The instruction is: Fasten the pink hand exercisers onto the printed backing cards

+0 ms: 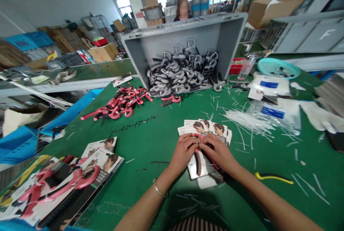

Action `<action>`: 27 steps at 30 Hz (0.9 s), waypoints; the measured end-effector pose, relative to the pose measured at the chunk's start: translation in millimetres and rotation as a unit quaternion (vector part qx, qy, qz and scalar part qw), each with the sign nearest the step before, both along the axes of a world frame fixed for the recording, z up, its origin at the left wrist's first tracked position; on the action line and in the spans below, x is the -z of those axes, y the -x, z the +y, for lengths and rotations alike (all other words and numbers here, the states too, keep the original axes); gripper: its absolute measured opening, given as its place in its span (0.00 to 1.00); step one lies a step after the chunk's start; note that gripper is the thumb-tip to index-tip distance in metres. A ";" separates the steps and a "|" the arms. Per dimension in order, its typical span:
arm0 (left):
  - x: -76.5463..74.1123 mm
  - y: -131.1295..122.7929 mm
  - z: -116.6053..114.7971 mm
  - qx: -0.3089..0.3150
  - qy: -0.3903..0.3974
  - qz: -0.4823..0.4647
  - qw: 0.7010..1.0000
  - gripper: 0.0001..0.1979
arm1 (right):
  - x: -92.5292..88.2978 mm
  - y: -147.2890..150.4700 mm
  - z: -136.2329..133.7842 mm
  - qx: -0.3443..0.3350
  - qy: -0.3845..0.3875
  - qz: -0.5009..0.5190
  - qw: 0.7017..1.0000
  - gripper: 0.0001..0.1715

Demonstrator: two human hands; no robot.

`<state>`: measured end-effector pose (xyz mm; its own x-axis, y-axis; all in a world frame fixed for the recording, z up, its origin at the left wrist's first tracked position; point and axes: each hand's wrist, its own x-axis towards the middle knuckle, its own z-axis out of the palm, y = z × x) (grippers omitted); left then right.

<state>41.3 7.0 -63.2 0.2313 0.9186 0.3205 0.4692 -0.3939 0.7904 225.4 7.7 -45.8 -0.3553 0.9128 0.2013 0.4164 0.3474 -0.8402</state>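
Observation:
A pink tool with black grips (198, 163) lies on a stack of printed cards (192, 128) on the green table. My left hand (185, 151) is closed at the tool's upper end, its fingertips pinched together. From the other side, my right hand (217, 151) meets it, also closed in a pinch over the tool's head. Whatever lies between the fingertips is too small to make out. Part of the tool and the cards is hidden under my fingers.
A tipped grey crate (228, 44) holds many grey tools. Pink tools (120, 102) are heaped left of it, carded ones (77, 181) nearer. White ties (249, 123), yellow-handled pliers (276, 178) and plastic bags lie right. A person (182, 7) is behind the crate.

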 end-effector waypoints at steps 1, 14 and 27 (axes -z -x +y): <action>0.6 -0.1 0.0 -0.001 0.000 -0.002 1.000 0.08 | 0.8 -0.1 -0.9 0.001 0.000 0.005 1.000 0.09; -3.7 -2.2 -1.3 -0.008 0.017 -0.008 1.000 0.11 | -0.8 -6.0 -8.1 -0.057 -0.013 -0.006 0.998 0.06; -3.9 -3.5 -2.0 -0.010 0.014 0.002 1.000 0.09 | 5.3 -1.1 -6.9 -0.023 -0.010 -0.001 1.000 0.08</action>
<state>44.8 5.0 -59.4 0.2148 0.9313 0.2940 0.4805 -0.3629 0.7984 226.6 0.7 -51.1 -0.3976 0.8910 0.2192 0.4004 0.3834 -0.8323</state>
